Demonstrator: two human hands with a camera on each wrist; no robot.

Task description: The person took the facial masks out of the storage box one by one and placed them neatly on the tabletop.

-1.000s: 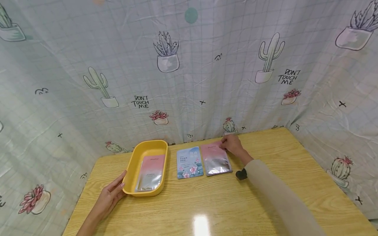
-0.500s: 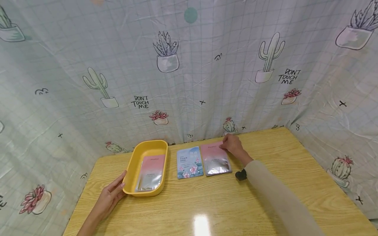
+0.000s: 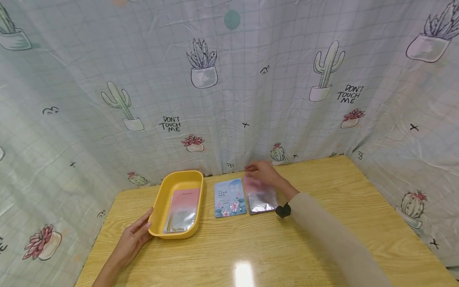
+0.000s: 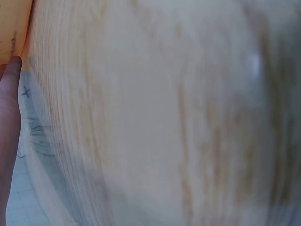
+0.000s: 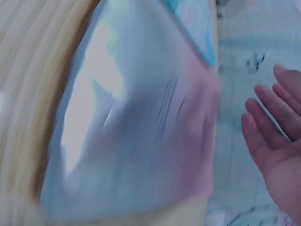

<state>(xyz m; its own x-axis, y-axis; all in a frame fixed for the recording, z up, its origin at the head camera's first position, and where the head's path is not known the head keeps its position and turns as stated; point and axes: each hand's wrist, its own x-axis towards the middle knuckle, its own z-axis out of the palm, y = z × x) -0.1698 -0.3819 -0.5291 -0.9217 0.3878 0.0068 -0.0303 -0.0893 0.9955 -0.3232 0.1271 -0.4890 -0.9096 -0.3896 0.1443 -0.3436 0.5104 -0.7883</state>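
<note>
My left hand [image 3: 133,241] touches the near-left corner of a yellow plastic tray [image 3: 153,223] with fairly straight fingers. In the left wrist view, a fingertip [image 4: 16,60] meets the tray's wall [image 4: 14,23]. Inside the tray lies a pink-and-silver foil sachet [image 3: 184,205], with another edge showing under it. My right hand [image 3: 265,174], fingers loosely extended, passes over the top of a second pink-and-silver sachet [image 3: 261,201] on the table. The right wrist view has this sachet [image 5: 141,122] lying flat and the hand [image 5: 282,141] apart from it, holding nothing.
A blue floral sachet [image 3: 230,199] lies between the tray and the right-hand pink sachet. The wooden table [image 3: 201,263] ends at a hanging curtain [image 3: 229,99] printed with cacti. A dark heart-shaped piece [image 3: 283,210] sits by the right sleeve [image 3: 330,235].
My right hand has let go of the pink-and-silver sachet's upper right corner and moved left across its top. The left hand, tray and sachets have stayed put.
</note>
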